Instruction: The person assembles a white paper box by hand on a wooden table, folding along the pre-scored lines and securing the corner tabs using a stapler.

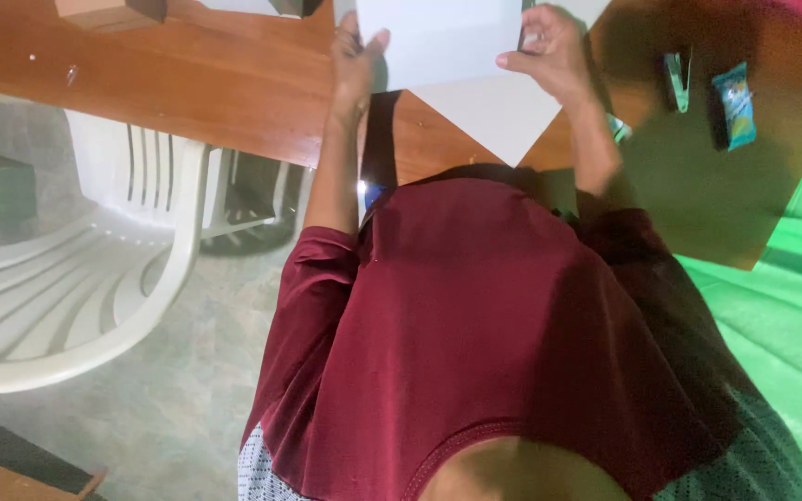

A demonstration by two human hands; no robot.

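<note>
White sheet of paper (447, 42) at the top centre, lying on the wooden bench (234, 83) over a second white sheet (498, 116) whose corner points toward the body. Left hand (356, 57) on the sheet's left edge, fingers (353, 32) curled together over the paper, thumb pressed on top. Right hand (549, 46) gripping the right edge, fingers closed on it, thumb extended across the surface; dark slim object (523, 23) beside the fingers, kind not discernible. Maroon long-sleeved shirt (494, 334) filling the lower centre. Small blue packet (735, 104) and green item (676, 79) to the right, well apart from the paper. White plastic chair (76, 278) at left; green cloth (791, 306) at right.
</note>
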